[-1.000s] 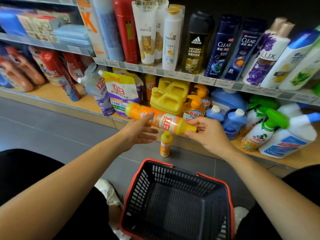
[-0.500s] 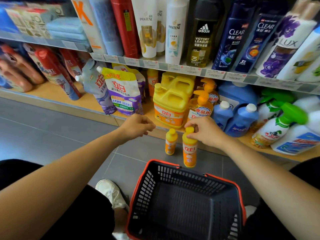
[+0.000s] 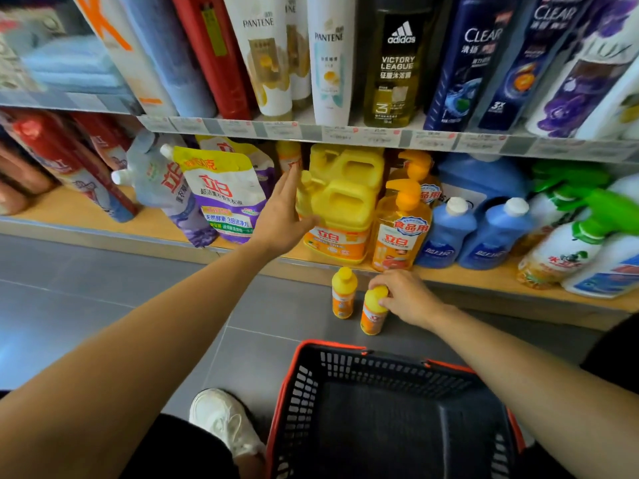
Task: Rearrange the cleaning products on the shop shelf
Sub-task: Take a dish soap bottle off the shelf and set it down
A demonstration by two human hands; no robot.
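Left hand (image 3: 281,216), fingers straight, touches yellow jug (image 3: 342,205); jug upright at its 3 o'clock. Right hand (image 3: 406,297) grips cap of small bottle (image 3: 372,314).

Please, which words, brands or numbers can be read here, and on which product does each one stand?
"PANTENE": two white bottles.
"adidas VICTORY LEAGUE": dark bottle.
"CLEAR": two blue bottles.
"3X": the right-hand blue bottle.
"立白": yellow jug, pouch, pump bottle.
"食品用": pump bottle.
Price tags: too blurred to read.
Small orange bottles: labels too small.
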